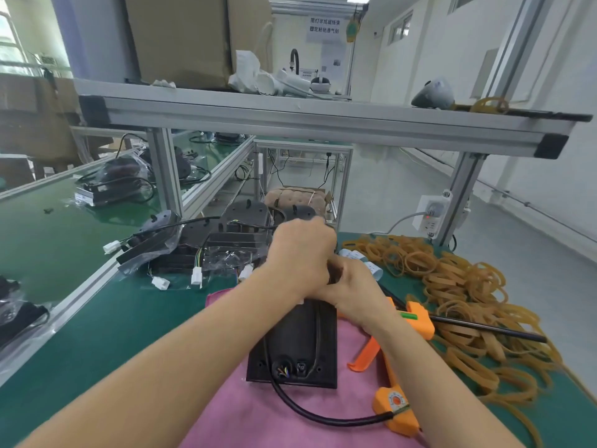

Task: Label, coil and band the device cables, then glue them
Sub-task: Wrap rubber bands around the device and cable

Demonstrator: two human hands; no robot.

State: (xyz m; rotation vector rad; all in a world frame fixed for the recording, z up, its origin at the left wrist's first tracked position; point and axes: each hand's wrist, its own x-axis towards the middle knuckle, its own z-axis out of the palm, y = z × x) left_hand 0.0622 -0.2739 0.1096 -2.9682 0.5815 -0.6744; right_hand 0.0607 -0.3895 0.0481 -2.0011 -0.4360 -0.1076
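Bench: green-matted factory workbench (135,321) under an aluminium-framed shelf (290,119); a pink cloth (258,415) lies on its near edge and serves as the landmark.
Device: black rectangular plastic-backed device (292,344) rests face down on the pink cloth, at its middle.
Cable: thick black rubbery cable (310,415) leaves the device's near end and loops over the cloth toward its right edge.
Left hand: left hand (300,250) is curled above the cloth's far edge, fingers turned away; I cannot tell what it holds.
Right hand: right hand (352,289) is curled against the left, just over the device's far end; something dark sits between them, probably cable being gathered, but this is hidden.
Glue gun: orange plastic hot-glue gun (400,379) lies along the cloth's right edge.
Bands: heap of tan rubber bands (468,302) spreads right of the cloth, beyond the gun.
Labels: small white paper labels (365,260) sit past the cloth's far right corner.
Handling: the cable looks springy and moderately stiff, likely to uncoil if released; judged best pinched where the loops cross, with the light device steadying it.
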